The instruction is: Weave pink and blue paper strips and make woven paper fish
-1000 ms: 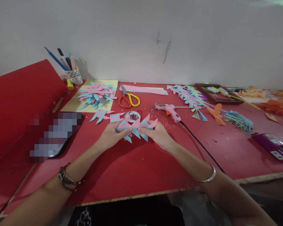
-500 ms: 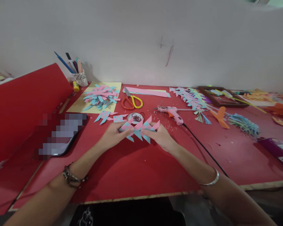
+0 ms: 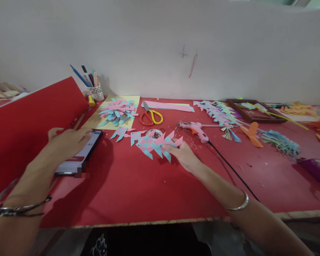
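My left hand (image 3: pixel 65 145) is over the phone (image 3: pixel 76 164) at the left, palm down with fingers stretched across its lit screen. It hides the upper left of the phone, and I cannot tell whether a fingertip touches the glass. Between thumb and fingers, my right hand (image 3: pixel 184 155) grips one end of a woven pink and blue paper fish chain (image 3: pixel 152 145) just above the table. Behind the chain lies a small round dish (image 3: pixel 149 132) with dark coils, partly covered. Two smaller woven paper fish (image 3: pixel 120 133) lie to its left.
Scissors (image 3: pixel 150 116), a pile of paper strips (image 3: pixel 117 111) and a pink glue gun (image 3: pixel 193 128) lie beyond my hands. The gun's black cord (image 3: pixel 229 169) runs to the front right edge. A red board (image 3: pixel 34 117) leans at the left, near a pen cup (image 3: pixel 96 93).
My left hand has let go of the paper fish chain and moved left over the phone, whose screen is now lit. My right hand still holds the chain in nearly the same place.
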`<control>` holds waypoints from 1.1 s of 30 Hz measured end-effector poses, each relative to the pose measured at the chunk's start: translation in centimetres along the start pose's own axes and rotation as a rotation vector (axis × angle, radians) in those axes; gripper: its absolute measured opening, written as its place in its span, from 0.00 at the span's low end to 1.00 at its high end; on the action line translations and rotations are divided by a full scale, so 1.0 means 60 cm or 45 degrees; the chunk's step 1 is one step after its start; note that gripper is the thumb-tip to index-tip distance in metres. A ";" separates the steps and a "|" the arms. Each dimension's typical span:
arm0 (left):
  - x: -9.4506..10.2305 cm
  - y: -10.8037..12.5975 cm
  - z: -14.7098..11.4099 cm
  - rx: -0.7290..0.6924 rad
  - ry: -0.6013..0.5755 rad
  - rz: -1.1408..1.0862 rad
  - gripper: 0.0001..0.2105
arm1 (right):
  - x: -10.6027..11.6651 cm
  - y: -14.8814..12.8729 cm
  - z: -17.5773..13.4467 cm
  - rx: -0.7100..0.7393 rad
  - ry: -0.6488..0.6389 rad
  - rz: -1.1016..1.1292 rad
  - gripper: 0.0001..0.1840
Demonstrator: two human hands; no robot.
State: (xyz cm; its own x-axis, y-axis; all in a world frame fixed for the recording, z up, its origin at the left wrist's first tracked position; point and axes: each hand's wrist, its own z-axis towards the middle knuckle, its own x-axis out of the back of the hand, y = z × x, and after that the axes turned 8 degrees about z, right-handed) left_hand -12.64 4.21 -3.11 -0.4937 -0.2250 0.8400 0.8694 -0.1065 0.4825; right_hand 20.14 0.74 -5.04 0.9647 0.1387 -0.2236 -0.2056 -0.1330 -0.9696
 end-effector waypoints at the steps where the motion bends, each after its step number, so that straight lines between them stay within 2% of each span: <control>1: 0.000 0.015 -0.001 0.016 0.026 0.070 0.04 | 0.001 0.001 0.001 0.010 -0.001 0.004 0.11; 3: -0.004 0.057 -0.003 -0.012 0.046 0.291 0.09 | 0.001 0.003 0.002 0.022 -0.005 0.012 0.11; 4: -0.009 0.082 -0.006 -0.061 0.013 0.257 0.12 | 0.001 0.003 0.002 0.024 -0.006 0.017 0.11; 5: -0.017 0.107 -0.008 -0.107 -0.010 0.110 0.14 | 0.000 0.002 0.002 0.025 -0.002 0.022 0.11; 6: -0.027 0.130 -0.011 -0.199 -0.147 -0.099 0.16 | 0.000 0.001 0.001 0.025 0.006 0.025 0.11; 8: -0.051 0.168 -0.016 -0.225 -0.338 -0.453 0.19 | -0.002 -0.002 -0.001 0.028 0.035 0.010 0.10; 11: -0.088 0.200 -0.023 -0.213 -0.480 -0.610 0.17 | -0.003 -0.006 -0.003 0.050 0.074 -0.039 0.08; 14: -0.107 0.209 -0.031 -0.192 -0.497 -0.672 0.12 | -0.003 -0.006 -0.002 0.076 0.058 -0.036 0.08; 17: -0.111 0.211 -0.039 -0.154 -0.461 -0.717 0.10 | -0.002 -0.002 -0.002 0.056 0.043 -0.026 0.10; 25: -0.124 0.218 -0.054 -0.015 -0.484 -0.678 0.14 | 0.000 -0.002 -0.003 -0.023 -0.038 -0.206 0.10; 33: -0.135 0.204 -0.055 -0.037 -0.490 -0.625 0.15 | 0.000 -0.002 -0.004 -0.044 -0.034 -0.250 0.11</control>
State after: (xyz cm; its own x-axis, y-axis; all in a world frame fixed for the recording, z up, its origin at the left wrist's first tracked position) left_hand 2.07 1.54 -4.83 -0.8024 0.2216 0.5541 0.5371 -0.1366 0.8324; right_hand 20.19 0.50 -4.88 0.9810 0.1910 -0.0338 -0.0079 -0.1347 -0.9908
